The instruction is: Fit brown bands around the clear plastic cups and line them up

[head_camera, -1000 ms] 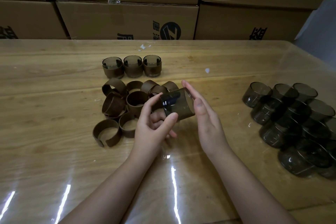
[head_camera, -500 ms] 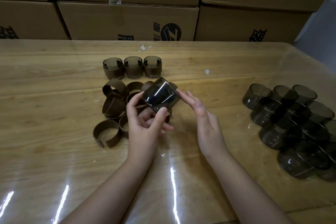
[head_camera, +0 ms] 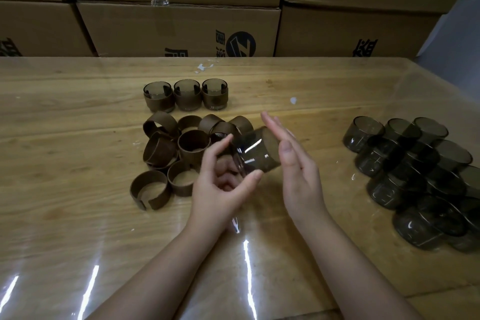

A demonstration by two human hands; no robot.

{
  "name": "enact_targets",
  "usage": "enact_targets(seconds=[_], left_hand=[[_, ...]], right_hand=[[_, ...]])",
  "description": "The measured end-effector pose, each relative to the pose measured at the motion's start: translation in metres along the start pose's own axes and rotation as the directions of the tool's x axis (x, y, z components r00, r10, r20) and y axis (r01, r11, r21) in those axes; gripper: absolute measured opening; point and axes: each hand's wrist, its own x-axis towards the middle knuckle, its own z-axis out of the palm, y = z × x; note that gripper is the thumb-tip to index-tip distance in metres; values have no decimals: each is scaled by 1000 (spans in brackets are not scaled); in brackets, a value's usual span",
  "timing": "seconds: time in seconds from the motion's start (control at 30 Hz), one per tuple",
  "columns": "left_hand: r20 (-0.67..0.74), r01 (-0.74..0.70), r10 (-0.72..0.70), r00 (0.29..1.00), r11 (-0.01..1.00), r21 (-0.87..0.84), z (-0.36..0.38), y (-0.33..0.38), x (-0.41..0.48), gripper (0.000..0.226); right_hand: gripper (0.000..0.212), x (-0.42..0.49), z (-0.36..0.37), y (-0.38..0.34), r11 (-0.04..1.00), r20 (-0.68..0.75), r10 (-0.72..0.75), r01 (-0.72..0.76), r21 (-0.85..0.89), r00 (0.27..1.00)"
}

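head view, the only one i have. my mark is the finished row (head_camera: 186, 95): three cups already wearing bands, standing side by side on the table (head_camera: 78, 138).

the cup (head_camera: 257, 153) i am working on is in the air, nearer to me than the finished row and a little to its right. it lies on its side and carries no band yet. my left hand (head_camera: 220, 184) has it by one end, thumb and forefinger curled round the rim, the other fingers tucked loosely below. my right hand (head_camera: 293, 169) is flat, fingers straight and together, palm against the cup's other end. i judge this steadies and turns it so the left can carry on alone.

the loose brown bands (head_camera: 176, 153) lie heaped just on my side of the finished row, close under my left hand, so one can be picked up without reaching. the bare cups (head_camera: 415, 163) are heaped well to the right of the row, the supply side. cardboard boxes (head_camera: 181, 26) are stacked beyond the row.

against half a second ago: the cup was then tipped up over the bands, closer to the finished row. now it has come back toward me and to the right, rolled onto its side, and my right hand has gone from touching it with its fingertips to lying flat along its end.
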Motion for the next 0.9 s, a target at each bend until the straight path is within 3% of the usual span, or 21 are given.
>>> enact_targets(seconds=[0.17, 0.23, 0.33, 0.43, 0.67, 0.9], left_hand=[[82, -111, 107, 991, 993, 47, 0, -4, -4, 68], [80, -138, 133, 988, 989, 52, 0, -5, -3, 69], [92, -163, 156, 983, 984, 77, 1, -4, -5, 70], [151, -241, 212, 966, 947, 213, 0, -4, -5, 74], [264, -282, 194, 945, 891, 356, 1, -7, -6, 87], [313, -390, 290, 904, 861, 328, 3, -8, -6, 79]], right_hand=[[62, 3, -2, 2, 976, 88, 191, -198, 89, 978], [65, 2, -1, 4, 973, 94, 208, -216, 87, 974], [55, 1, 0, 2, 975, 97, 192, -201, 97, 977], [45, 2, 0, -1, 980, 111, 168, -178, 86, 979], [40, 2, 4, 3, 974, -31, 187, -181, 133, 982], [51, 4, 6, 5, 949, -188, 225, -171, 266, 956]])
